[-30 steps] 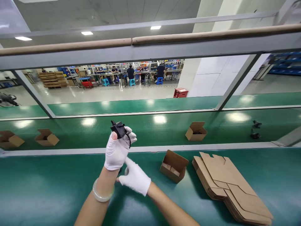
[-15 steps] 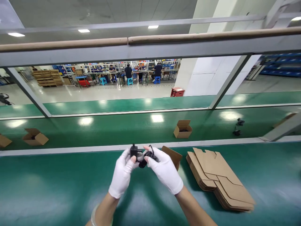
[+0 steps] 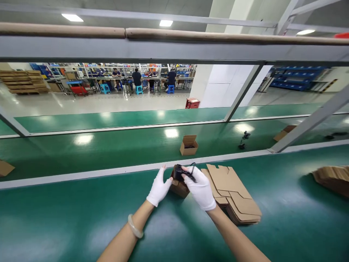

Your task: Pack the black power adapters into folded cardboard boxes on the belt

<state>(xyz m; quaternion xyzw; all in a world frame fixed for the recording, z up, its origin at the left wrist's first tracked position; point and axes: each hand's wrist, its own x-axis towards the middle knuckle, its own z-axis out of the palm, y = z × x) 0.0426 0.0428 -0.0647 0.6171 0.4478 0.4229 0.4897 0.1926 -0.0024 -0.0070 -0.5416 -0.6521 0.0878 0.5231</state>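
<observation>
My right hand (image 3: 200, 187), in a white glove with bare fingertips, grips a black power adapter (image 3: 178, 172) with its coiled cable. It holds the adapter over the mouth of a small brown cardboard box (image 3: 180, 189) on the green bench. To the left of that box is my left hand (image 3: 160, 186), gloved the same way, thumb and fingers apart. Its thumb tip is at the box's left edge; whether it touches I cannot tell. The inside of the box is mostly hidden by the adapter and my right hand.
Flattened cardboard boxes (image 3: 234, 196) lie stacked right of my right hand, with another cardboard stack (image 3: 332, 178) farther right. Beyond the pale ledge, a green conveyor belt (image 3: 131, 145) carries an open box (image 3: 189, 146) and black cabled parts (image 3: 243, 140). Grey posts (image 3: 244, 92) stand behind.
My left hand has let go of the adapter and spread its fingers beside the box. My right hand has carried adapter and cable over the box. The view has turned right.
</observation>
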